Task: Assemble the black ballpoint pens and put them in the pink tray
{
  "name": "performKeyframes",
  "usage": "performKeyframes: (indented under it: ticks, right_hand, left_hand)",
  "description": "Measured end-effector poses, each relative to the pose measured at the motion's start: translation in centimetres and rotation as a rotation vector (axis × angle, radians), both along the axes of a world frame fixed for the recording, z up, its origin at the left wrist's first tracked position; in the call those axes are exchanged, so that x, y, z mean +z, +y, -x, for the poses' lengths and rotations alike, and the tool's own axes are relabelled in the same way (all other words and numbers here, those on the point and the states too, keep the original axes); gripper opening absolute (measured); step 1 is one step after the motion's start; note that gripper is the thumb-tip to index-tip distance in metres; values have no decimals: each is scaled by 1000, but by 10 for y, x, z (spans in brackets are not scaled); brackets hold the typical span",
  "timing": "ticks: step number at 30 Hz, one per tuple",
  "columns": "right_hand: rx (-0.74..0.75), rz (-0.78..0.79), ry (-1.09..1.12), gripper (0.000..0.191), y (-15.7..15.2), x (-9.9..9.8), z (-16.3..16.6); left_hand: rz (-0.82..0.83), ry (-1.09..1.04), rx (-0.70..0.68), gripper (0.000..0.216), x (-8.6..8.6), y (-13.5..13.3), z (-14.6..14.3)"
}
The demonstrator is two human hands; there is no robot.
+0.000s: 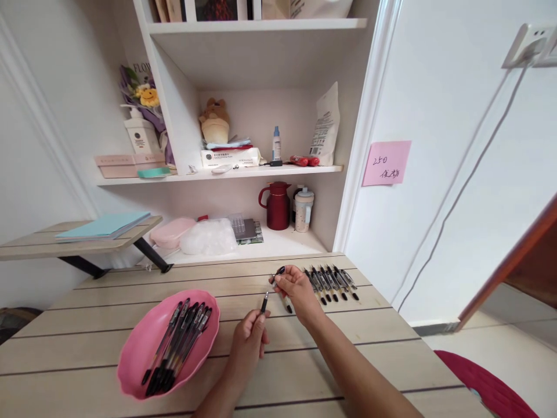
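Right forearm (357, 380): nearest you, bare, crossing the slatted, wood-look tabletop (413, 366).
Left hand (251, 334): your fingers pinch a gel pen (264, 302), silver tip pointing away, between bowl and pen row.
Right hand (298, 290): pinching what looks like a black pen cap (281, 271).
Handling: likely light, stiff, smooth enough to roll; grip the dark section, clear of the probably delicate tip.
Pink bowl (145, 325): scalloped, likely plastic; slim dark-capped pens (178, 342) heaped inside.
Pen row (331, 284): slender, dark-ended, side by side.

Uncapped pen (264, 303) and dark cap (281, 270), apart
Black-gripped, it slants upward, silvery tip bare; the cap tilts just beyond.
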State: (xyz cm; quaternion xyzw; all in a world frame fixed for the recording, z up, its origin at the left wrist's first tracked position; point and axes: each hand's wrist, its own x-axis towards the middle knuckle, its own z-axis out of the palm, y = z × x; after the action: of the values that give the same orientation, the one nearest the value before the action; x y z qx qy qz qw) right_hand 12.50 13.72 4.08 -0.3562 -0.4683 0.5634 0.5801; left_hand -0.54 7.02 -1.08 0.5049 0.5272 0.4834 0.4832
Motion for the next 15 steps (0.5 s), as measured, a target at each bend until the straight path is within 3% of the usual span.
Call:
performKeyframes:
  ticks: [5,9,15]
  right_hand:
    - [90,-8,-113,40,-6,2,4]
    - [191,-19,-235,25,-10,0,5]
    - [190,-1,-315,13,-9,-4,5]
  left_hand:
    - [4,10,-9,41,1,-1,0]
    - [5,-26,31,31,3,-1,-1]
    - [62,-71,85,24,8,-5,-2]
